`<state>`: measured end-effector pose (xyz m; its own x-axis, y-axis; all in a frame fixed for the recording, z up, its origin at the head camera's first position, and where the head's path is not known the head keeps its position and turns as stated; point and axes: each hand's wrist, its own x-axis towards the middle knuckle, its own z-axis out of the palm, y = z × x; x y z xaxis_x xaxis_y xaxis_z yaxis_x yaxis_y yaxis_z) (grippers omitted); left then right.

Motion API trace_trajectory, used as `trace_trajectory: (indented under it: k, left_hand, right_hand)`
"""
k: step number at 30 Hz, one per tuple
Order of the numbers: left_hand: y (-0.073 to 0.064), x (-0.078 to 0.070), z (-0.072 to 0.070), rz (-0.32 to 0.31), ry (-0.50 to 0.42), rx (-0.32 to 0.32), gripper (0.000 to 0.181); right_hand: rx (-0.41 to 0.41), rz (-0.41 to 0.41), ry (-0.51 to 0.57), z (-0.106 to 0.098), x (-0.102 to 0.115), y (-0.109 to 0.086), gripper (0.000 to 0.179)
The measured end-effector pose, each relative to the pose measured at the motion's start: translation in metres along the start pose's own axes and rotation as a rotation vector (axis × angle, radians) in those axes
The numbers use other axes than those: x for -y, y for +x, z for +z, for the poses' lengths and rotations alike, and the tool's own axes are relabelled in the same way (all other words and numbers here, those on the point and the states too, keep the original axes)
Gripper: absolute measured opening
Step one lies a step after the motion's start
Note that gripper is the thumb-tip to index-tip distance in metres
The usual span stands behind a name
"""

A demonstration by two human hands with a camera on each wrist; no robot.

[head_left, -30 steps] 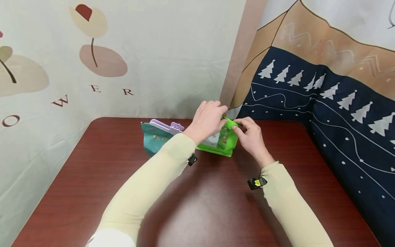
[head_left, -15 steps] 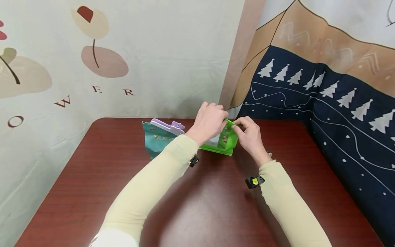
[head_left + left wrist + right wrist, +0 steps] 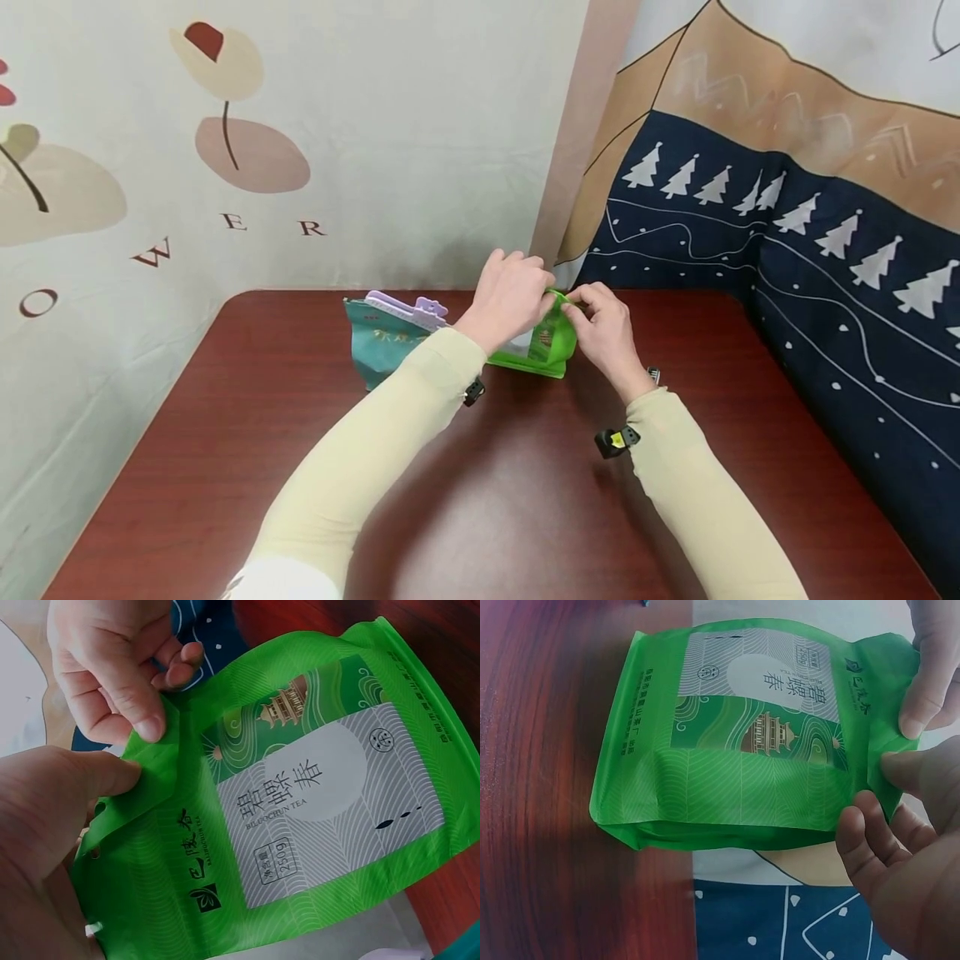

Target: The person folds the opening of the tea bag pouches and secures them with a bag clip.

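Note:
A green tea bag (image 3: 553,346), printed with a pagoda and a grey label, stands on the table. My left hand (image 3: 506,296) pinches its top edge, hiding much of the bag in the head view. At the top right corner, my right hand (image 3: 604,329) pinches the same edge between thumb and fingers. In the left wrist view, the bag's top strip (image 3: 150,772) is bent over under both thumbs. The right wrist view shows the bag's front (image 3: 742,780) and the fingertips of both hands close together along its top.
A teal bag (image 3: 378,346) with a purple clip (image 3: 405,308) along its top stands left of the green bag, partly behind my left forearm. The dark red table (image 3: 525,500) meets a printed curtain (image 3: 412,167) at the back and a navy tree-patterned cloth (image 3: 825,317) at the right.
Both hands keep their pinch on the tea bag and have barely moved. The bright fold at its top right corner has tilted, showing less of its face in the head view.

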<state>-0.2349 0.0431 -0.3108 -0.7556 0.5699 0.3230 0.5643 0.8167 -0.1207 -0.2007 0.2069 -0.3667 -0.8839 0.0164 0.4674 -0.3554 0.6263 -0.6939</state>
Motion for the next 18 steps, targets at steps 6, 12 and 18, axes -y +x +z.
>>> trace_trajectory:
  k: [6,12,18]
  left_hand:
    - [0.0,0.0,0.0,0.009,-0.006,-0.024,0.02]
    - [0.002,0.003,-0.002,0.004,-0.003,-0.002,0.02]
    - [0.003,0.012,-0.006,-0.025,-0.07,0.03,0.023]
  right_hand:
    - [0.0,-0.019,-0.01,0.0,-0.001,0.002,0.004]
    - [0.015,-0.034,-0.034,-0.002,-0.003,0.003,0.004]
    - [0.048,-0.038,-0.07,-0.006,-0.005,0.004,0.007]
